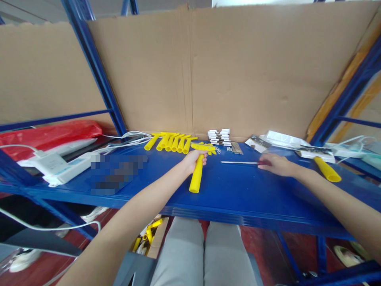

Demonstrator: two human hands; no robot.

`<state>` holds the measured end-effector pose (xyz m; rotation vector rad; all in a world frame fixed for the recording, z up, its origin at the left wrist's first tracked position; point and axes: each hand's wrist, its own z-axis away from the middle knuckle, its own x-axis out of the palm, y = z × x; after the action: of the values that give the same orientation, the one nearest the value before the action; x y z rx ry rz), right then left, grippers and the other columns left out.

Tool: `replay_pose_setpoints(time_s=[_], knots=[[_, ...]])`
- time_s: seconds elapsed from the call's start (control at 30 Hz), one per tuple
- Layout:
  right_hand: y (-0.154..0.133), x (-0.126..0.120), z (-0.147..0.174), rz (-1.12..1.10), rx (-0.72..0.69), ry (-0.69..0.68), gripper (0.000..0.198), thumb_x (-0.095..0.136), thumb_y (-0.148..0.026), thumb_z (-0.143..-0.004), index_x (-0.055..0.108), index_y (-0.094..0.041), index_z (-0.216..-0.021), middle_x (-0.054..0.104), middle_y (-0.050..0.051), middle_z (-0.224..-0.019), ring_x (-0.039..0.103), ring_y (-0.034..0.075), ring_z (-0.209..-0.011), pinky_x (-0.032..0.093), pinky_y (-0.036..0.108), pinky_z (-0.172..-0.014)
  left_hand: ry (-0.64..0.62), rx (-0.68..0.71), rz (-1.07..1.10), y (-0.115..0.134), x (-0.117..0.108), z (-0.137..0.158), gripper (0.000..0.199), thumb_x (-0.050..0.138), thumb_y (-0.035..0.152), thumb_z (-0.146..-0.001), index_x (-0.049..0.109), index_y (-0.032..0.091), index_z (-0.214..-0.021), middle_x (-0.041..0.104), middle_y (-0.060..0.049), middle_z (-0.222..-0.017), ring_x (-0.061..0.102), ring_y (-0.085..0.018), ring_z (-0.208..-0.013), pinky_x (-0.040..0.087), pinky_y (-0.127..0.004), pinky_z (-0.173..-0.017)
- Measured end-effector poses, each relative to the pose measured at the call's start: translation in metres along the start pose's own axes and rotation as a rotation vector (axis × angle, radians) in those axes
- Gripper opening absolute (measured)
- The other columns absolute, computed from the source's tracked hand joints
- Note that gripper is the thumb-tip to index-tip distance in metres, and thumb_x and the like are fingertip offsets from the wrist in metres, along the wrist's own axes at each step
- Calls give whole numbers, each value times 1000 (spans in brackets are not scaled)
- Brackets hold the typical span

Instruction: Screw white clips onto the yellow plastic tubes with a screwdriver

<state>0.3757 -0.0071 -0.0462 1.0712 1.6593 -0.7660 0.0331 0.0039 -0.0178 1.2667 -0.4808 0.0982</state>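
Observation:
My left hand (196, 161) is closed around a yellow plastic scraper handle (195, 178), its tube end pointing down toward me and its wide flat head at the top. To the right, my right hand (276, 164) grips a screwdriver (238, 162); the long thin metal shaft points left, low over the blue shelf, and the fingers mostly hide its grip. Behind my left hand, a row of similar yellow handles (174, 143) lies against the cardboard. Beyond the shaft sit a stack of white-and-dark packets (219, 137) and some small flat metal pieces (237, 148).
On the blue shelf (238, 198), a white power strip (74, 169), cables (135, 137) and a red bag (53, 137) crowd the left. One yellow handle (327, 170) lies at right near white packages (284, 139). Below stands a box (157, 238) of yellow parts.

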Motion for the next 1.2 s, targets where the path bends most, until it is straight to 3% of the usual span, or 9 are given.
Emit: replay_pose_setpoints(time_s=[0.1,0.27,0.4,0.57,1.0,1.2], knots=[[-7,2,7,-64,-9,22,29,45,-47,-85,59,-22,-78,68,10,-83,64,24,-80,49,36,-69,9,-5,-5,-1,1,1,22,41,1,-86,47,14,-70,44,5,-48,35,-3,-32,27,-13,-31],[-20,-14,12,-124,-1,106,27,43,-47,-87,54,-23,-84,67,9,-79,63,22,-69,48,34,-64,46,7,-52,-3,0,0,22,43,0,-85,47,14,-68,43,5,-46,36,-4,-32,28,-13,-31],[-32,-34,4,-55,3,139,26,43,-47,-87,50,-24,-77,63,5,-68,59,21,-60,42,30,-55,74,22,-95,-5,1,1,22,44,-1,-83,48,15,-68,44,5,-46,37,-4,-32,28,-14,-31],[-46,-47,-12,19,-55,115,23,44,-43,-87,51,-24,-76,64,7,-73,59,21,-65,41,30,-57,74,40,-127,-6,3,2,22,47,-1,-82,48,14,-66,45,4,-47,38,-4,-33,30,-16,-32],[-56,-51,-19,39,-38,63,24,42,-43,-88,52,-23,-79,65,10,-80,62,24,-75,41,31,-65,94,39,-133,-6,3,1,21,49,0,-81,49,14,-65,45,4,-48,38,-5,-34,31,-17,-34],[-51,-50,-15,66,-86,104,26,42,-45,-88,53,-23,-80,64,8,-74,60,22,-68,40,30,-60,107,41,-134,-6,3,0,23,49,-1,-81,48,14,-63,45,3,-47,39,-5,-33,31,-17,-33]])
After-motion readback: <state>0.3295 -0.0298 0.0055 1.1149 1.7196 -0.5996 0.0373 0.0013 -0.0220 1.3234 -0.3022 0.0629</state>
